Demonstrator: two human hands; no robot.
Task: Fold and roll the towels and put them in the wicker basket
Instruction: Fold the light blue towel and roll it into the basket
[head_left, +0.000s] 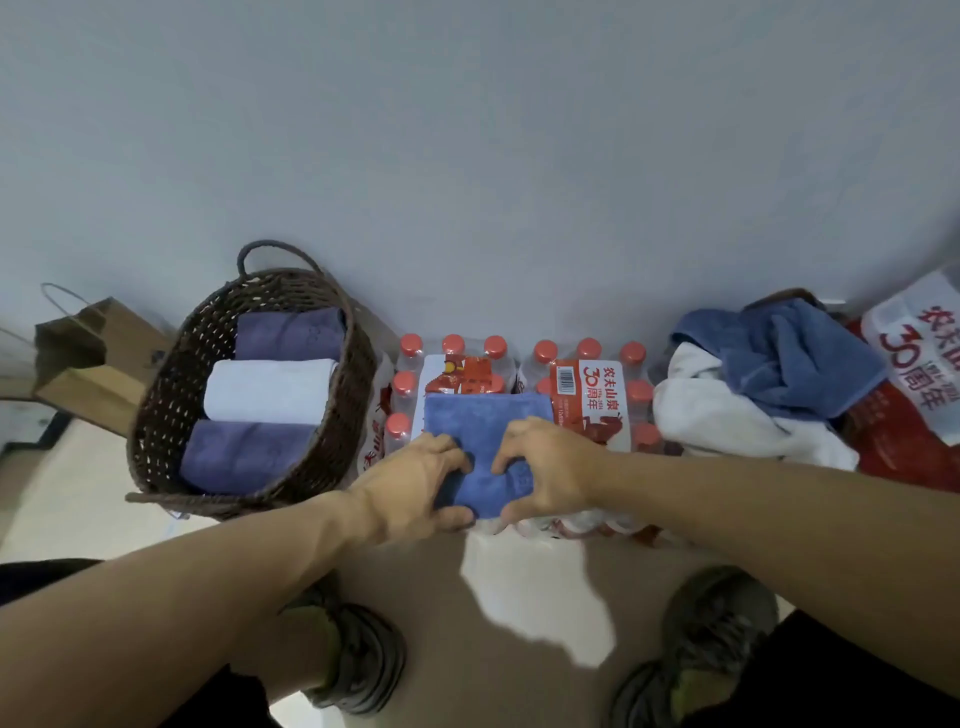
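The blue towel lies folded on top of the packs of water bottles, just right of the wicker basket, which already holds three rolled towels. Both hands are curled over its near end: the left hand and right hand each pinch the thick rolled edge between fingers and thumb. The cloth looks soft, light and floppy, so the roll will likely loosen unless both ends are squeezed firmly. More towels sit heaped in a pile on the right.
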